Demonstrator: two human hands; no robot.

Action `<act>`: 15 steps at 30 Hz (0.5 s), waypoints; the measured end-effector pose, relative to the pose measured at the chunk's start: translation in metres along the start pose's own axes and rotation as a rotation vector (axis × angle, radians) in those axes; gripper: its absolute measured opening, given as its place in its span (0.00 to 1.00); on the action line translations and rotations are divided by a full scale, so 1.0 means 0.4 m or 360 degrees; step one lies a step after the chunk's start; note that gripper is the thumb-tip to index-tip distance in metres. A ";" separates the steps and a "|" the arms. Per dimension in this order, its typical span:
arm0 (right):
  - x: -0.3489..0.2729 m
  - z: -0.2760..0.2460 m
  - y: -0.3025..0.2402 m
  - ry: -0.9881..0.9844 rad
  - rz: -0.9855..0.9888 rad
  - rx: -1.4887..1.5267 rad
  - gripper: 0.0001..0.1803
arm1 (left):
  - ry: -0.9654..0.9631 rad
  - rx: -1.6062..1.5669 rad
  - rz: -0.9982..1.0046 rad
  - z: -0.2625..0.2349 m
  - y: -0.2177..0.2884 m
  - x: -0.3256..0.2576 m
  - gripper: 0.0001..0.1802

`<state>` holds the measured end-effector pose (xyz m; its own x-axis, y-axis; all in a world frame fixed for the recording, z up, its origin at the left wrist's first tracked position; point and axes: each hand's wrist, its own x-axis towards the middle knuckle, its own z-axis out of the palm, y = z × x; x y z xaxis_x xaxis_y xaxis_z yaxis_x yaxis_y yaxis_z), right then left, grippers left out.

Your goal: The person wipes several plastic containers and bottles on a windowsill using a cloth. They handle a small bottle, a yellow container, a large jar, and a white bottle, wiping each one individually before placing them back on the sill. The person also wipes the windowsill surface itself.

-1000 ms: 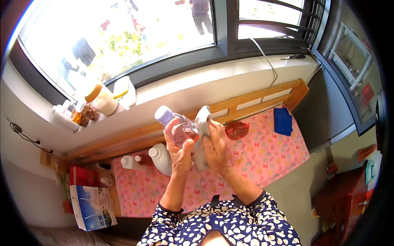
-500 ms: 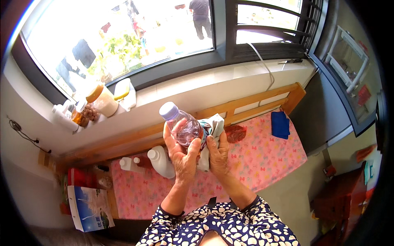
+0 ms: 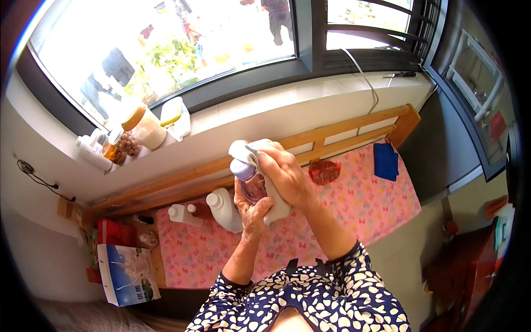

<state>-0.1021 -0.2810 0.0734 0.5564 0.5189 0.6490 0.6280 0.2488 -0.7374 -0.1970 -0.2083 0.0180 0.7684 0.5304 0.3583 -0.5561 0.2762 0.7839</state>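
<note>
A small clear bottle (image 3: 250, 180) with a pale purple cap and pinkish contents is held upright in my left hand (image 3: 251, 209), which grips it from below. Over its top and right side my right hand (image 3: 285, 171) presses a light grey cloth (image 3: 243, 150); the cloth also hangs down behind the bottle. Both hands are raised above a table covered with a pink patterned cloth (image 3: 359, 205).
On the table stand a white jug-like bottle (image 3: 224, 207), small white bottles (image 3: 180, 213), a red glass dish (image 3: 324, 171) and a folded blue cloth (image 3: 385, 160). Jars (image 3: 141, 130) line the windowsill. A blue-and-white bag (image 3: 126, 274) and red box (image 3: 113, 232) sit at left.
My right hand has brought the grey cloth from beside the bottle up over its cap. The bottle has shifted slightly rightward in my left hand.
</note>
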 end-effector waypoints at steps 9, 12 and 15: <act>-0.059 0.047 -0.010 0.0289 -0.0255 -0.0198 0.17 | 0.0123 0.0120 0.0007 -0.045 -0.012 0.026 0.43; -0.131 0.085 -0.039 0.0234 -0.0394 -0.0704 0.20 | 0.0139 0.0581 0.0106 -0.073 -0.012 0.062 0.38; -0.199 0.105 -0.033 0.0092 -0.0417 -0.0997 0.21 | -0.0063 -0.0504 -0.0249 -0.091 -0.033 0.056 0.38</act>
<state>-0.1776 -0.2913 0.0235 0.3604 0.4572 0.8131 0.9328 -0.1692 -0.3183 -0.1839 -0.1709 -0.0028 0.8601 0.4325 0.2705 -0.4968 0.5896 0.6368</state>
